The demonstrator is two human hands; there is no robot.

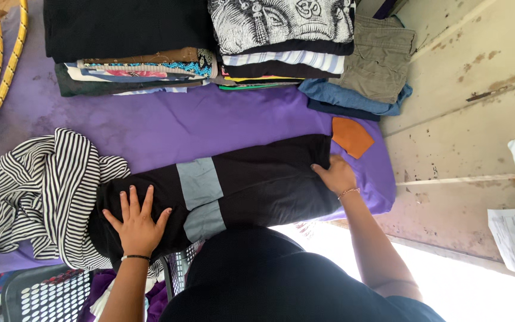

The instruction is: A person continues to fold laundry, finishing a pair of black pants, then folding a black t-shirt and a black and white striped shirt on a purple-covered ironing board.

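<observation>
Purple cloth (150, 128) covers the desk. Nearest, a black garment (257, 179) with a grey band lies folded across it. Left hand (137, 222) presses flat on one end, fingers spread wide; right hand (336, 175) rests flat on the other end. Beside it lies a striped garment (43, 191). Farther back sit folded clothes stacks (210, 48).
</observation>
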